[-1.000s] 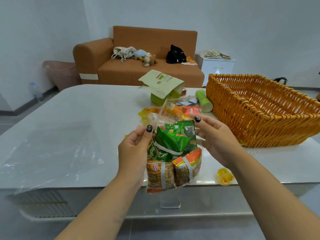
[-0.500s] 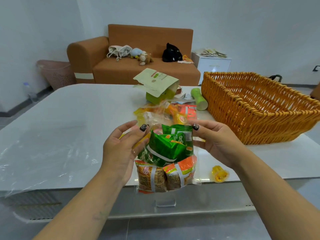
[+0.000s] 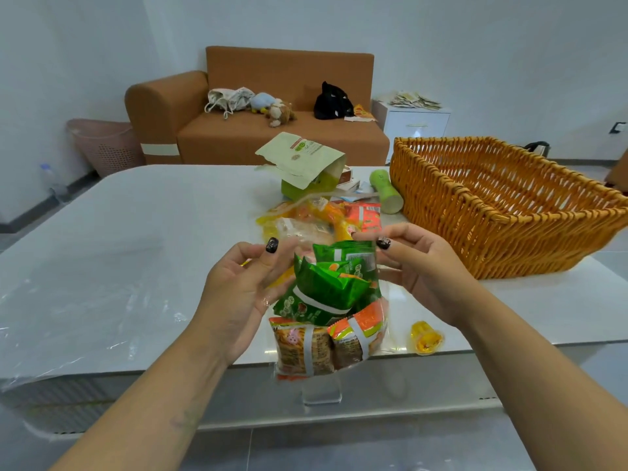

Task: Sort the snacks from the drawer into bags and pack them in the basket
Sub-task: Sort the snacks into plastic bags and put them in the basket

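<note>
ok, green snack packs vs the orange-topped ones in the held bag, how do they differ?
The green snack packs sit on top, tilted and crumpled; the orange-topped packs stand upright side by side at the bottom. Green ones are opaque foil; orange-topped ones show brown contents. Both are inside the clear bag pinched by the left hand and right hand.

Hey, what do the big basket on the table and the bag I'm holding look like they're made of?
The basket looks like woven wicker or rattan, orange-brown with a slight sheen: its interlaced strands and braided rim show. The bag between both hands seems thin clear plastic film: the snack packets inside show through, and it glints and wrinkles.
</note>
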